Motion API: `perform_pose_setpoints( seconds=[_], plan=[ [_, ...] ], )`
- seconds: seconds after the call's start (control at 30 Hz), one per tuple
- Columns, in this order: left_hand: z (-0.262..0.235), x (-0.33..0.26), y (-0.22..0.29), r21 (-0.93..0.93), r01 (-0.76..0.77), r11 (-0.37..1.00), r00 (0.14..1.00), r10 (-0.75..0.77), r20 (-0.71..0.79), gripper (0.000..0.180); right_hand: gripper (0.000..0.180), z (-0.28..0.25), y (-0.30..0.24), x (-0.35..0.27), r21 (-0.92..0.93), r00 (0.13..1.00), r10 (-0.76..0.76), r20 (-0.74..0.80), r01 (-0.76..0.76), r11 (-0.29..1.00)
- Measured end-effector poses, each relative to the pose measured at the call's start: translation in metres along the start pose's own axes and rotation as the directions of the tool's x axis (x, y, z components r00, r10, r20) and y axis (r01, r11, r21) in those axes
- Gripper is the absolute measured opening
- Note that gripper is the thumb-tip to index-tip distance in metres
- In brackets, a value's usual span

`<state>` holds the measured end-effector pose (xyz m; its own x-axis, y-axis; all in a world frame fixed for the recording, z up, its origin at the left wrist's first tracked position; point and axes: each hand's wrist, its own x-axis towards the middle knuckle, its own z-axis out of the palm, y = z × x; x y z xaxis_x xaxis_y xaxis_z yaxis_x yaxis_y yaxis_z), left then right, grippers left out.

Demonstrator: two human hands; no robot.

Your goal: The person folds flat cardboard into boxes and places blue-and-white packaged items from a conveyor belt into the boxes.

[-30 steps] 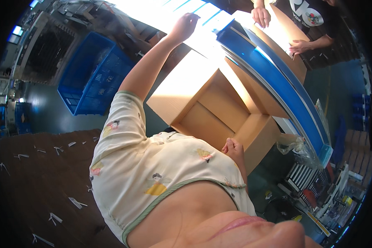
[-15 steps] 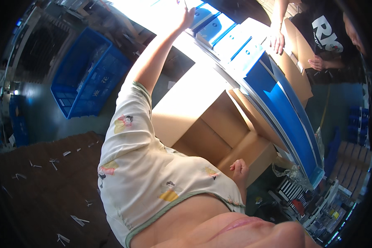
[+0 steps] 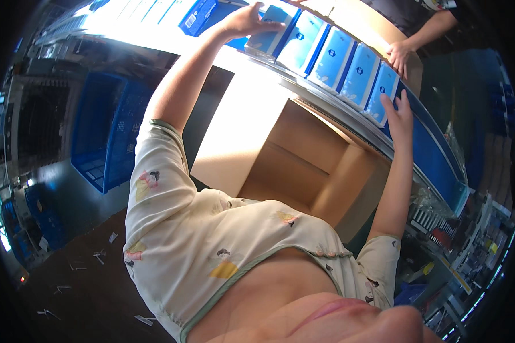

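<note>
A row of several light-blue and white boxes [image 3: 330,55] with dark blue sides stands along the far work surface. My left hand [image 3: 247,24] reaches to the row's left end, its thumb stretched over the end box and the fingers apart. At the right end, my right hand [image 3: 400,114] has its thumb and fingers spread around the last box's near corner. Whether either hand presses on the boxes, I cannot tell. Below the row, close to my body, sits an open brown carton [image 3: 297,143], with its inside walls and a sunlit flap in sight.
Across the surface, a co-worker's hand [image 3: 401,56] rests by another carton [image 3: 377,20]. A blue strip of surface [image 3: 435,148] runs off to the right. More blue boxes [image 3: 197,17] stand at the far left in glare. A blue crate [image 3: 106,131] is on the left, beside a brown floor covering with scraps.
My right hand has risen from beside the carton to the row's right end. My left hand now lies at its left end. The boxes appear farther right along the surface; the view has shifted.
</note>
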<state>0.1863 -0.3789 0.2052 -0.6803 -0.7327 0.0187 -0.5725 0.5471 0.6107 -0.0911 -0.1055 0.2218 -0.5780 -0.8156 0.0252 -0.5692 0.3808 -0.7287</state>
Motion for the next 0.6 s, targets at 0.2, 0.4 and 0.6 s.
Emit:
perform_pose_setpoints(
  seconds=[0.2, 0.4, 0.6],
  plan=[
    [0.034, 0.003, 0.021, -0.095, -0.037, 0.995, 0.995, 0.046, 0.093, 0.104, 0.079, -0.007, 0.011, 0.018, 0.020, 0.974, 0.218, 0.064, -0.220, 0.975],
    [0.047, 0.003, 0.042, -0.393, -0.054, 0.918, 0.993, 0.090, 0.074, 0.098, 0.077, -0.001, 0.019, 0.014, 0.139, 0.967, 0.254, 0.017, -0.254, 0.957],
    [0.038, -0.009, 0.053, -0.558, 0.003, 0.830, 0.994, 0.058, 0.092, 0.095, 0.071, -0.005, 0.019, 0.007, 0.268, 0.986, 0.164, -0.025, -0.152, 0.951]
  ],
)
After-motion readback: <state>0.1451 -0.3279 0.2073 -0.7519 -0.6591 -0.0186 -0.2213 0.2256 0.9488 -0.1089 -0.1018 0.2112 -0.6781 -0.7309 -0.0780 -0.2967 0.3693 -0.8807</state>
